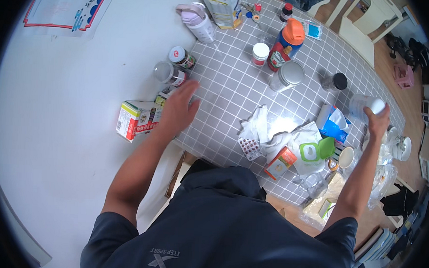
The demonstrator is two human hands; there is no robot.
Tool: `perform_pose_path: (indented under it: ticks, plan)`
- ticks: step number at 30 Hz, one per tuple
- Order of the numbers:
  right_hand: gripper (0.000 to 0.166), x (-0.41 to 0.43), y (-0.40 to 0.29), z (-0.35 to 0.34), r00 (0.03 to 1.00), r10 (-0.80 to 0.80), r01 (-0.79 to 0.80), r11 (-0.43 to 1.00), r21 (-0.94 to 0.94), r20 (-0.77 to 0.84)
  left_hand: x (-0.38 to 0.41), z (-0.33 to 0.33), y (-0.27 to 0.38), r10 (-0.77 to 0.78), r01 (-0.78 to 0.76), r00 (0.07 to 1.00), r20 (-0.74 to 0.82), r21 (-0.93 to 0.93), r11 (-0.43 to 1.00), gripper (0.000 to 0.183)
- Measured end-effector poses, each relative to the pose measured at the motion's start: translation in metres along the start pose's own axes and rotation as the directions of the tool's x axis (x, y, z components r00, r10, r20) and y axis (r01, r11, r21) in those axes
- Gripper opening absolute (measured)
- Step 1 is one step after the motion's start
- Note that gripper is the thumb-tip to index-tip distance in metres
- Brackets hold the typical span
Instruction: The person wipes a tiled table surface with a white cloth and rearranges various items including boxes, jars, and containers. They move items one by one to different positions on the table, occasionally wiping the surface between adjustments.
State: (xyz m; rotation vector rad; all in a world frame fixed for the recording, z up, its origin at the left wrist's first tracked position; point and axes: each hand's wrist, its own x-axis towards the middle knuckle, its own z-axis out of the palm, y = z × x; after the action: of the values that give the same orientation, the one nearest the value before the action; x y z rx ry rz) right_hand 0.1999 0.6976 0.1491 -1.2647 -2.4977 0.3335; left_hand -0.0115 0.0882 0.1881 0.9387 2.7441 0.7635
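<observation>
At the right side of the tiled table (225, 94), my right hand (379, 120) grips a pale plastic bottle (359, 107) near its white cap. The bottle leans to one side. Over the table's left edge, my left hand (179, 108) has its fingers extended and its thumb apart, with nothing visible in it. Just beyond its fingertips are a clear-lidded jar (166, 73) and a white-lidded jar (182, 56). Beside the left wrist stands a red, white and yellow carton (137, 121); a smaller box behind it is partly hidden by the hand.
A silver-lidded jar (288, 75), ketchup pouch (278, 57), orange-capped bottle (292, 34) and black-lidded jar (335, 81) stand mid-table. Nearer me lie a wet-wipes pack (310, 152), a blister pack (250, 148) and an orange box (281, 163). Paper cups (347, 158) stand right.
</observation>
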Motion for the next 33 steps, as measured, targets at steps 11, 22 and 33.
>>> perform_pose_path:
  ticks: [11,22,33]
  plan:
    - [0.097,-0.042,-0.156,-0.165,0.923,-0.367,0.386,0.872,0.303,-0.120,0.144,-0.040,-0.076,-0.275,0.158,0.951,0.140,0.545,0.824,0.048]
    - [0.104,-0.149,-0.360,-0.078,0.717,-0.696,0.531,0.589,0.609,0.048,0.162,0.002,-0.112,-0.206,-0.130,0.893,0.400,0.667,0.733,0.036]
    - [0.107,-0.148,-0.400,0.038,0.821,-0.535,0.366,0.762,0.535,0.200,0.155,0.000,-0.083,-0.174,-0.193,0.852,0.494,0.605,0.773,0.035]
